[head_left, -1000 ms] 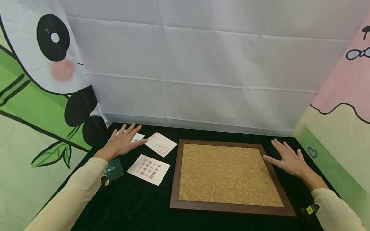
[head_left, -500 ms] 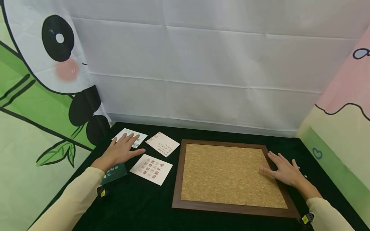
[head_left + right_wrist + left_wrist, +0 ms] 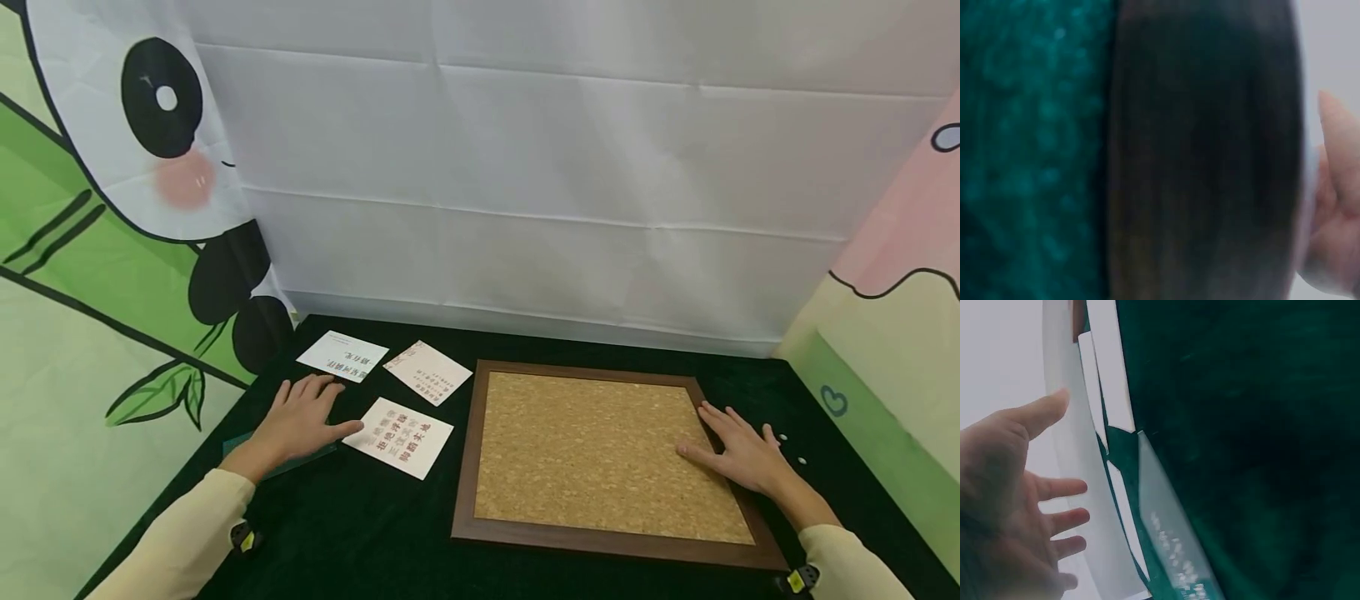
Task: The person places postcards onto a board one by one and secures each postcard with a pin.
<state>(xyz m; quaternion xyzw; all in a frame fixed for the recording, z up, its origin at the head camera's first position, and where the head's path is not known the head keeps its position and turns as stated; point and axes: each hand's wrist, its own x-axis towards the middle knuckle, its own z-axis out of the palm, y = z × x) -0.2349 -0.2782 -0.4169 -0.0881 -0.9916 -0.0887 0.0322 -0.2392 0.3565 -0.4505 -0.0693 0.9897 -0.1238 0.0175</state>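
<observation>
My left hand (image 3: 300,421), fingers spread, hovers above a dark green card (image 3: 303,461) that it partly covers. Its thumb tip overlaps the left corner of a white card with red lettering (image 3: 399,438) in the head view. The left wrist view shows that hand's palm side with nothing in it, and the green card (image 3: 1175,531) lying flat beyond. Over the right side of a brown-framed cork board (image 3: 592,458) lies my right hand (image 3: 742,450), fingers extended across the frame edge and thumb over the cork. The right wrist view shows the dark frame (image 3: 1204,162) close up, blurred.
Behind the left hand lie a white card with bluish print (image 3: 343,356) and a pinkish card (image 3: 427,372). Two small pale pieces (image 3: 802,461) sit right of the right hand. A white cloth backdrop (image 3: 525,167) rises behind the dark green table (image 3: 375,542).
My left hand has drawn back toward me, uncovering the bluish-print card and covering more of the green one. My right hand has come left onto the board's edge, revealing the small pale pieces.
</observation>
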